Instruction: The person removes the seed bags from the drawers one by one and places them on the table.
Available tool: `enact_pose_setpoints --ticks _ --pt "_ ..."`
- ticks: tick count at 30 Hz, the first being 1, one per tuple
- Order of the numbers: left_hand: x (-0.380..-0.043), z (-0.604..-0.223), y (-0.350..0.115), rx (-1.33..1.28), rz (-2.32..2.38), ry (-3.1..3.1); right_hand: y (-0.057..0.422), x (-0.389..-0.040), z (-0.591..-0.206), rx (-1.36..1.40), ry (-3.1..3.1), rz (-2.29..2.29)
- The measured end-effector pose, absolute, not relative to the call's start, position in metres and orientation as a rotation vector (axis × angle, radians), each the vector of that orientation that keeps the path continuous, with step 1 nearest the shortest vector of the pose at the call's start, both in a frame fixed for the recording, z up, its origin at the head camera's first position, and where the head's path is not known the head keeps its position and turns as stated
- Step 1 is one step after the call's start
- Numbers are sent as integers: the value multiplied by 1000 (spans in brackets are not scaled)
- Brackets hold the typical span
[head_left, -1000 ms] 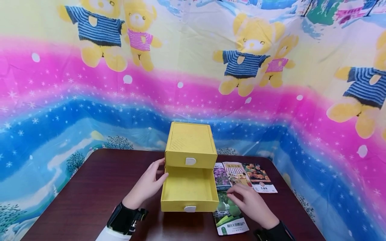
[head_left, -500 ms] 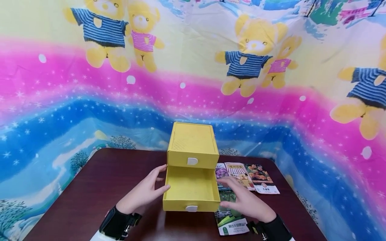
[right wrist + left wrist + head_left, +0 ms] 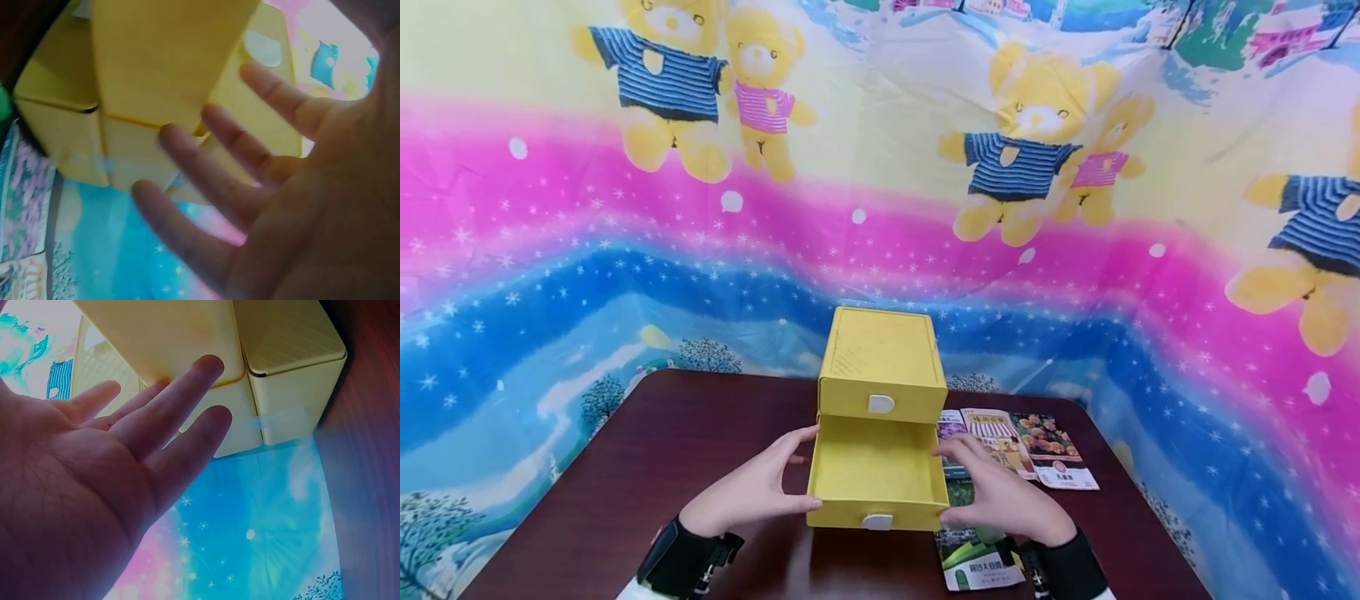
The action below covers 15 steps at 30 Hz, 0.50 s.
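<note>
A yellow two-drawer storage box (image 3: 883, 350) stands on the table, its lower drawer (image 3: 876, 467) pulled out with a bare inside. My left hand (image 3: 752, 483) is at the drawer's left side, thumb by the front corner and fingers farther back. On the opposite side is my right hand (image 3: 1000, 492), its thumb at the right front corner. Both wrist views show the left fingers (image 3: 181, 412) and right fingers (image 3: 212, 169) spread and fairly straight alongside the yellow walls. Whether every fingertip touches the drawer, I cannot tell.
Several printed packets lie right of the box: a green one (image 3: 977, 562) partly under my right hand, one with a striped awning (image 3: 1000, 437), and an orange-flowered one (image 3: 1052, 446). A patterned cloth (image 3: 880, 167) hangs behind the dark table (image 3: 700, 425).
My right hand has moved left from over the green packet to the drawer's right side. My left hand has slid toward the drawer's front corner. The drawer remains pulled out.
</note>
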<state>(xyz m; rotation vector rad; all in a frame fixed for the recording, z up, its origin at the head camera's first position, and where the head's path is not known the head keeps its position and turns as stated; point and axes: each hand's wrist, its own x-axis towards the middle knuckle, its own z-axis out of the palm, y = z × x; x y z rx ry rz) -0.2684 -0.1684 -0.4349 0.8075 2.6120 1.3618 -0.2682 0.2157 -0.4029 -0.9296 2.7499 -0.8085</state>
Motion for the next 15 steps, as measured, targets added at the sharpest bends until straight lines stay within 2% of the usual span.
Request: enact_pose_setpoints --ticks 15 --pt "-272 -437 -168 783 1342 2645 212 -274 -398 -904 2724 -772"
